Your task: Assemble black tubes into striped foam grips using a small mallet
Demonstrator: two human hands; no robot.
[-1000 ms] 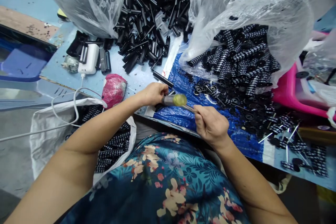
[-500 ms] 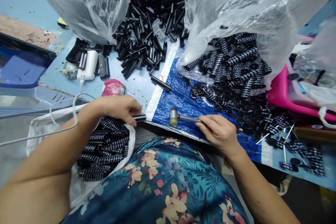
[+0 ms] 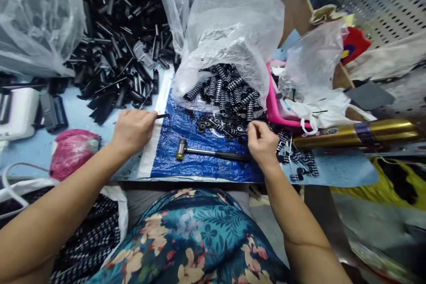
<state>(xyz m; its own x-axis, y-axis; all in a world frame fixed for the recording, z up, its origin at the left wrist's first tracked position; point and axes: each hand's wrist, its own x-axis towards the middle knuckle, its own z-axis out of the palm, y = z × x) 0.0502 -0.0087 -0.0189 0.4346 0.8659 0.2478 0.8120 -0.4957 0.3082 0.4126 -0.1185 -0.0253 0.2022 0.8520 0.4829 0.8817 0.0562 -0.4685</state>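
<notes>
My left hand is closed over the white edge of the blue sheet. A thin black tube-like piece sticks out past its fingers, the rest hidden by the hand. My right hand has its fingertips pinched together at the pile of small black round discs; whatever lies between them is too small to make out. A small hammer with a metal and yellow head lies on the blue sheet, its handle end reaching close under my right hand. Black-and-white ridged rollers spill from a clear plastic bag.
Black tube pieces are heaped at the back left. A pink-wrapped bundle sits left, above a white sack of ridged rollers. On the right are a pink bin, a gold cylinder and metal rods.
The hammer has left my right hand and lies on the sheet. That hand has moved to the disc pile. My left hand has come up from the sack onto the table. The view has swung right.
</notes>
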